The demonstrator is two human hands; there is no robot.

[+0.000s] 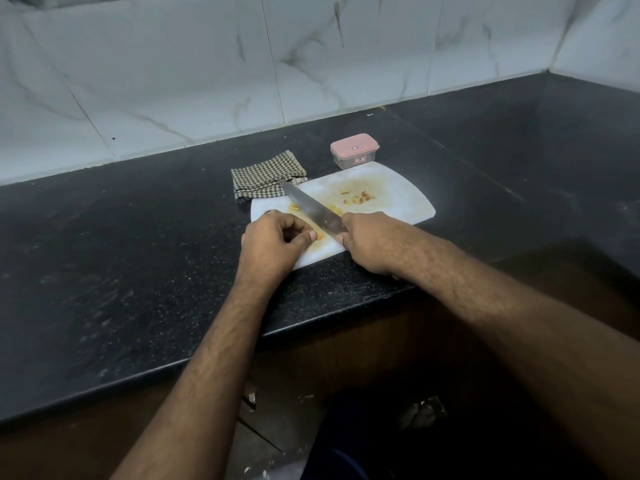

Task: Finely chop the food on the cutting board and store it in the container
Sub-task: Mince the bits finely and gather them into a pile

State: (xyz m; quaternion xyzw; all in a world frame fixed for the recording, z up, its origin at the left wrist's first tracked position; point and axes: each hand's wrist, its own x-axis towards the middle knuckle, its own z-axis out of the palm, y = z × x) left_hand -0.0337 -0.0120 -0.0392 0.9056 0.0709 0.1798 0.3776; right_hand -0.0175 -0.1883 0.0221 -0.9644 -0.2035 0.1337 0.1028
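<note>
On a white cutting board (398, 199) on the dark worktop (138, 254), the right hand (369, 245) grips a knife (311, 209); the left hand (273, 242) pinches what looks like a yellowish food piece (320, 236). A pink-lidded container (354, 150) stands behind, beside a checked cloth (265, 176).

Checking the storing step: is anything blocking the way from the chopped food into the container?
Yes. The container, behind the cutting board's far edge, has its pink lid on. Nothing else lies between it and the food pieces.
</note>
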